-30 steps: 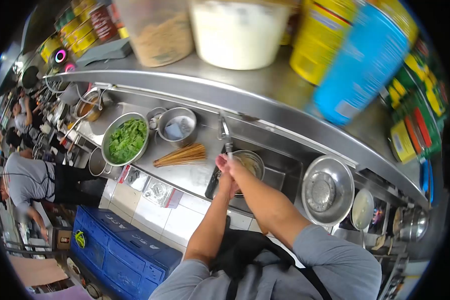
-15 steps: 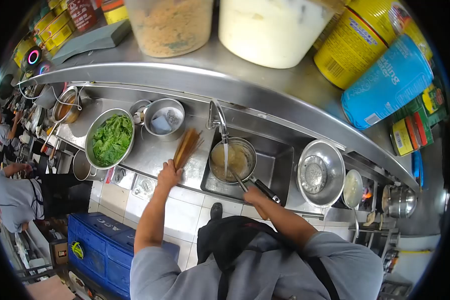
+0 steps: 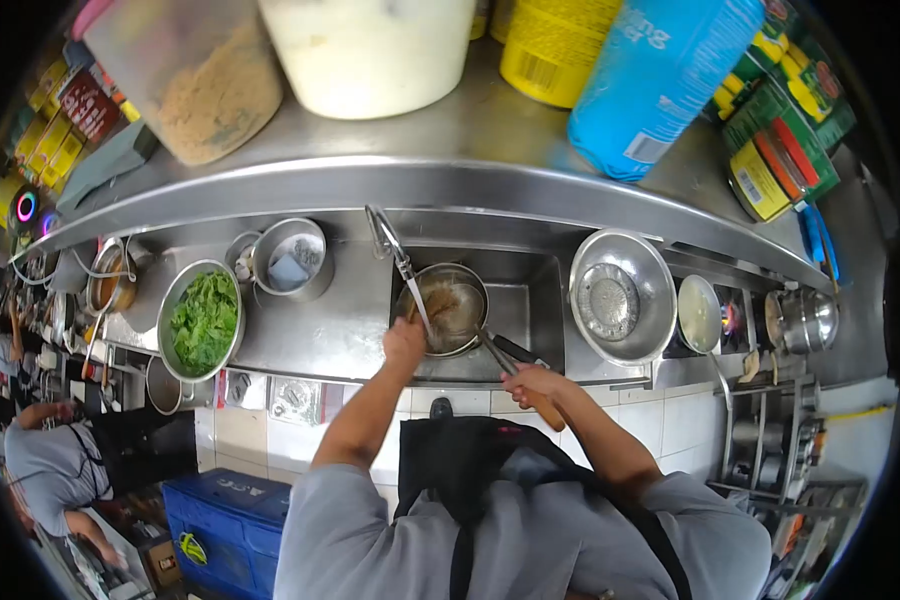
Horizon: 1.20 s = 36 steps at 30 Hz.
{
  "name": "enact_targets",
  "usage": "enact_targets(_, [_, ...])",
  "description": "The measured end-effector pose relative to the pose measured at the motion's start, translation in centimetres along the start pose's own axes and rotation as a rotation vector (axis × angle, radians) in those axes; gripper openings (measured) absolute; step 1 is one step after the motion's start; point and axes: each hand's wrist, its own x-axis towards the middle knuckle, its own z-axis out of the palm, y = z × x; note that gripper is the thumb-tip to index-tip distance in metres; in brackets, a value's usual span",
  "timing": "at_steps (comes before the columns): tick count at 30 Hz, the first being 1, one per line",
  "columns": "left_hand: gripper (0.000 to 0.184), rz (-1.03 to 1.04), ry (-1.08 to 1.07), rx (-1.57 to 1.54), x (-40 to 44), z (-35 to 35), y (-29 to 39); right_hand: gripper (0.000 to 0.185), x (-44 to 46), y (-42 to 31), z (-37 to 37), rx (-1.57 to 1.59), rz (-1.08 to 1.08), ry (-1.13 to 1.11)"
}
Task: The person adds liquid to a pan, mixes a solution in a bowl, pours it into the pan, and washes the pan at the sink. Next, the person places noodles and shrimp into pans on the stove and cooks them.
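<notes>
My left hand (image 3: 403,343) is closed around a bamboo wok brush (image 3: 436,299), its bristles down inside a round metal pan (image 3: 483,297). The pan rests in the sink (image 3: 518,300), with cloudy water in it. Water runs into it from the faucet (image 3: 400,255). My right hand (image 3: 533,385) grips a long utensil with a metal shaft and a wooden handle end (image 3: 549,412). That shaft reaches to the pan's right side; its head cannot be made out. A black pan handle (image 3: 515,349) lies beside the shaft.
Left on the counter stand a bowl of leafy greens (image 3: 206,322) and a metal pot (image 3: 292,262). Right of the sink sits a steel bowl (image 3: 620,300), then a pan (image 3: 699,314) near a burner flame. A shelf (image 3: 450,180) with containers overhangs. Another person (image 3: 60,460) works at far left.
My left hand has carried the brush from the counter rightward into the pan. My right hand stays on the utensil, with its wooden end now showing. The camera view has shifted.
</notes>
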Motion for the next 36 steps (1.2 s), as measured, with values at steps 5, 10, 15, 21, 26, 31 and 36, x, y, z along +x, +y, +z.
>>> enact_targets(5, [0.026,0.118,0.011,0.102,1.4,1.1,2.3,0.012,-1.1,-0.7,-0.9,0.326,-0.003,-0.305])
enact_targets(10, [0.034,-0.075,0.021,-0.232,-0.3,-4.1,-0.8,0.017,-0.1,-2.0,1.6,-0.108,-0.135,0.026])
enact_targets(15, [0.049,-0.169,0.416,-0.627,-5.4,3.0,-5.0,0.011,12.9,-6.3,7.5,-0.094,-0.33,0.235])
enact_targets(21, [0.052,-0.454,0.197,-1.226,-13.9,-2.2,-4.6,0.014,31.6,-11.2,8.1,0.701,-0.347,-0.711])
enact_targets(26, [0.052,-0.552,0.219,-1.233,-17.7,-3.7,-6.2,0.012,20.3,-14.5,13.6,1.372,0.02,-0.333])
enact_targets(31, [0.049,-0.205,0.612,-0.694,-17.0,-1.2,-8.3,0.028,12.1,-6.2,4.1,0.603,0.118,-0.594])
enact_targets(36, [0.051,-0.159,0.388,-0.643,-13.3,-4.3,-5.5,0.039,2.3,-3.2,2.1,0.483,0.243,-0.699])
